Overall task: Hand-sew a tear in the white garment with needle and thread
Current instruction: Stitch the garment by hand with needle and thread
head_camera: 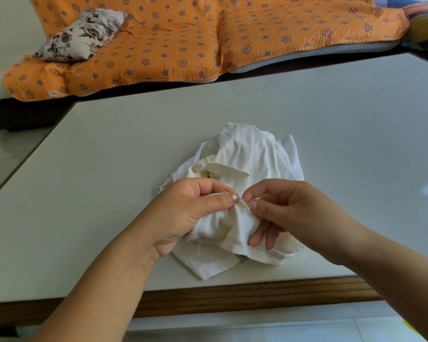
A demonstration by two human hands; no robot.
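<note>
A crumpled white garment (247, 154) lies in a heap near the front of the white table (109, 149). My left hand (190, 206) pinches a raised fold of it between thumb and fingers. My right hand (289, 208) pinches the same fold from the right, thumb tip almost touching the left thumb. No needle is visible between the fingers. A thin white thread (145, 191) lies loose on the table, left of the garment.
The table has a wooden front edge (232, 297). Behind it stands a couch under an orange patterned cover (183, 40), with a floral cushion (82, 35) on its left part. Pale floor shows at the left and below.
</note>
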